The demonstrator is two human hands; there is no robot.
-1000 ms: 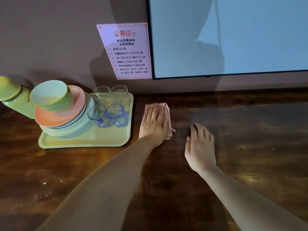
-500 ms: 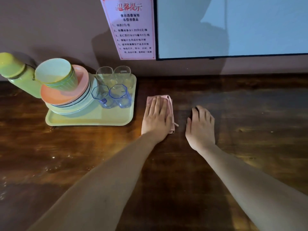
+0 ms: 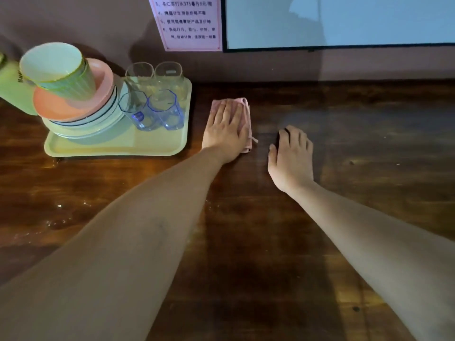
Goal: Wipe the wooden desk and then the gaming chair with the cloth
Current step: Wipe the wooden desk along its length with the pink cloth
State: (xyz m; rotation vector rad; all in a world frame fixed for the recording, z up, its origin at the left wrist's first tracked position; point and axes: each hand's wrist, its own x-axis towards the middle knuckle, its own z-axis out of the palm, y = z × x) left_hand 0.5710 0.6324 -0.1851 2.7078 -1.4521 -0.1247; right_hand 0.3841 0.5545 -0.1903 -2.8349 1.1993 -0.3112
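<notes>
A folded pink cloth (image 3: pixel 246 113) lies on the dark wooden desk (image 3: pixel 258 242), just right of a tray. My left hand (image 3: pixel 225 130) presses flat on the cloth with straight fingers and covers most of it. My right hand (image 3: pixel 291 157) rests palm down on the bare wood a little to the right of the cloth, fingers relaxed and holding nothing. The gaming chair is out of view.
A pale green tray (image 3: pixel 118 146) at the left carries a stack of plates (image 3: pixel 81 114) topped by a green cup (image 3: pixel 59 70), plus several clear glasses (image 3: pixel 157 94). A green jug (image 3: pixel 12 89) stands at the far left. A pink notice (image 3: pixel 189 23) and a screen (image 3: pixel 344 20) hang on the wall behind.
The view has tilted down, so the tray and the wall sit higher in frame. Both hands keep their places beside the tray; the left still presses on the cloth.
</notes>
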